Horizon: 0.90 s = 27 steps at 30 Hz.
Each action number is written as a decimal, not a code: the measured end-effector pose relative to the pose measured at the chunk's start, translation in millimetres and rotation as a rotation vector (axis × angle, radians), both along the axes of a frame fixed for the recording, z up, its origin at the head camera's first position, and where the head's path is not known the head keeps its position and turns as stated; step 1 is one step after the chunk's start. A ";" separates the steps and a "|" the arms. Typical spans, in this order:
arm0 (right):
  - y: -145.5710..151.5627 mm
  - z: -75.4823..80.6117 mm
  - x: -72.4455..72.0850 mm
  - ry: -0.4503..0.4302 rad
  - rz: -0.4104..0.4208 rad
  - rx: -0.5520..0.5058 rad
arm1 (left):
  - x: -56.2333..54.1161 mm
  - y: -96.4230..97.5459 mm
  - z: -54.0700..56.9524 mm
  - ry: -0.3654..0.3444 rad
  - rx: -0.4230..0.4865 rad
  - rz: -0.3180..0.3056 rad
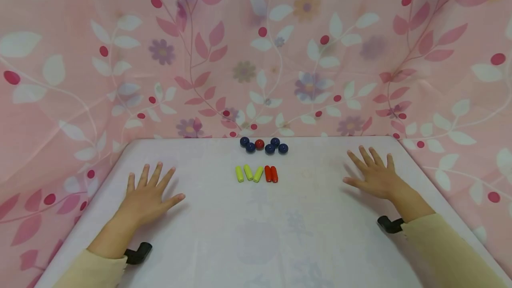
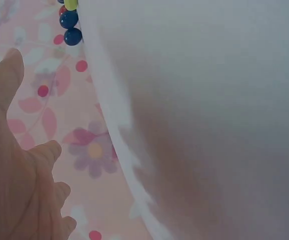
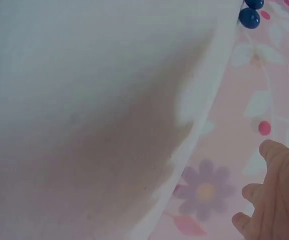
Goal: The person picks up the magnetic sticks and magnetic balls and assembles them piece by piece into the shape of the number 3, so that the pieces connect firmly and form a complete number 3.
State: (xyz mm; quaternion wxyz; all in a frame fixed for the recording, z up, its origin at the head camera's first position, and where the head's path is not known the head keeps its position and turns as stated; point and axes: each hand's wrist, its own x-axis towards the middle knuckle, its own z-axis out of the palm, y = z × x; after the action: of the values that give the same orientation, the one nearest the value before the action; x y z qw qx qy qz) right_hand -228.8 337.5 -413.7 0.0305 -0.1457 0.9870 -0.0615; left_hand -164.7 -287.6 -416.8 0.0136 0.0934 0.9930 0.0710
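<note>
A: Background: pink floral cloth point(image 1: 226, 63) behind a white table point(image 1: 224, 226). Leftmost item?

B: Left hand point(image 1: 148, 197): fingers spread apart, gripping nothing, well apart from the pieces.

A: Centre?

B: Three yellow-green pegs point(image 1: 248, 172), lying down; behind them, near the far edge, five blue balls point(image 1: 250, 147) with one red ball point(image 1: 259, 144) among them. Then two red pegs point(image 1: 268, 174), side by side.

A: Handling?

B: Pegs probably light and stiff; pinch across mid-length. Glossy balls likely slip and roll; hold at opposite sides. Material: too small to tell.

A: Far right?

B: Right hand point(image 1: 376, 179): fingers apart, holding nothing.
</note>
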 end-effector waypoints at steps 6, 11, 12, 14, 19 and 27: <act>-9.7 0.7 -1.3 0.018 0.036 -0.008 | -4.5 13.2 4.3 0.018 0.001 -0.015; -20.7 3.2 -2.7 0.036 0.069 0.000 | -8.1 24.6 4.1 0.010 0.007 -0.031; -23.0 3.5 -3.2 0.040 0.075 0.003 | -9.2 26.6 3.2 0.010 0.008 -0.036; -28.2 4.1 -4.1 0.048 0.090 0.005 | -11.0 30.2 0.9 0.014 0.005 -0.045; -39.3 4.2 -7.0 0.059 0.116 0.007 | -15.5 39.9 -1.4 0.030 -0.002 -0.064; -54.6 2.9 -12.4 0.056 0.141 0.006 | -20.3 58.1 -2.2 0.032 -0.010 -0.080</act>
State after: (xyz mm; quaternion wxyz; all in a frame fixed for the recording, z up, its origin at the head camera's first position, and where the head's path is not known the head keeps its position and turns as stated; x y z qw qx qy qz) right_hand -241.2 282.9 -410.8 0.0077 -0.2163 0.9749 -0.0523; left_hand -185.1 -229.6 -419.0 0.0010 0.1341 0.9889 0.0640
